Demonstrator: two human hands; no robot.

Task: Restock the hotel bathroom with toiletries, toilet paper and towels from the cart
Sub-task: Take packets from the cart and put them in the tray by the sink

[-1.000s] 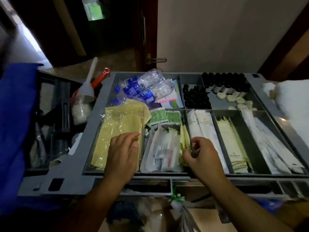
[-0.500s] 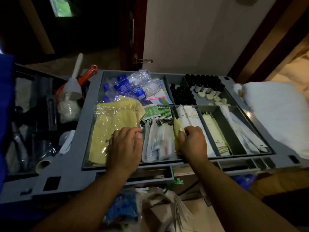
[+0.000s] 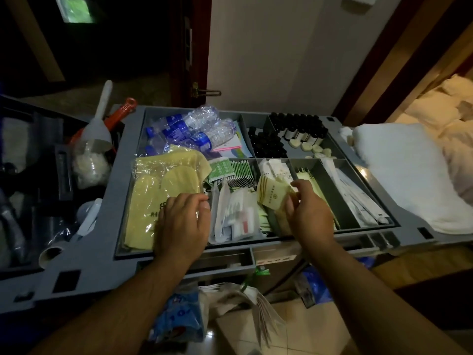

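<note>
While our right hand (image 3: 309, 213) pinches a fan of pale yellow sachets (image 3: 271, 198) just above a middle front compartment of the cart tray (image 3: 120, 213), our left hand (image 3: 181, 221) rests, fingers bent, on the wrapped yellow cloths (image 3: 163, 180) beside it; whether it grips we cannot tell.

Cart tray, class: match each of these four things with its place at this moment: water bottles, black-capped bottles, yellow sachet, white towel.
Things
1 water bottles
2 black-capped bottles
3 yellow sachet
4 white towel

Places
A pinched in the right hand
B on the right end of the cart
C back left compartment
D back right compartments

Pairs: 1-C; 2-D; 3-A; 4-B
</note>
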